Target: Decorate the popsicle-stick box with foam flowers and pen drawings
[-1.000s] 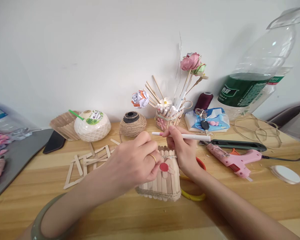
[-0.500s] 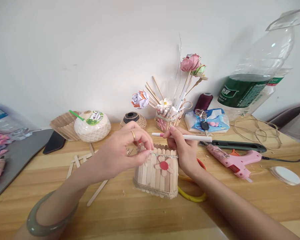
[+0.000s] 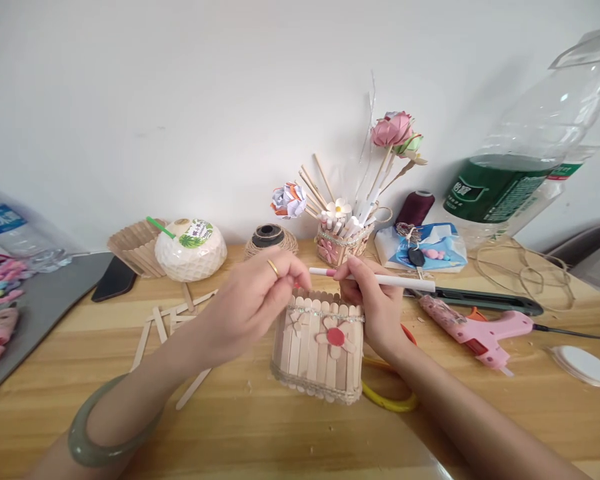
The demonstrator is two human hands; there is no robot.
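Observation:
A box of upright wooden craft sticks (image 3: 310, 347) stands in front of me, with twine round its base and a beaded trim below its scalloped rim. On its face are a stick-petal flower with a red centre (image 3: 336, 337) and a plain smaller flower (image 3: 298, 324). My right hand (image 3: 373, 297) is closed round a white marker (image 3: 405, 281), its pink collar and narrow end pointing left above the rim; the palm side is against the box's right edge. My left hand (image 3: 260, 300) is pinched above the left rim, a bit of red showing at its fingertips.
Behind stand a twine spool (image 3: 270, 241), a holder with markers and paper flowers (image 3: 345, 243), and a white coconut (image 3: 193, 250). Right lie a pink glue gun (image 3: 480, 330), a utility knife (image 3: 485, 300) and yellow-handled scissors (image 3: 390, 402). Loose sticks (image 3: 163, 323) lie left.
My left hand has drawn back slightly from the box's front, uncovering more of the rim and the smaller flower. The right hand still holds the marker. The whole view has shifted a little.

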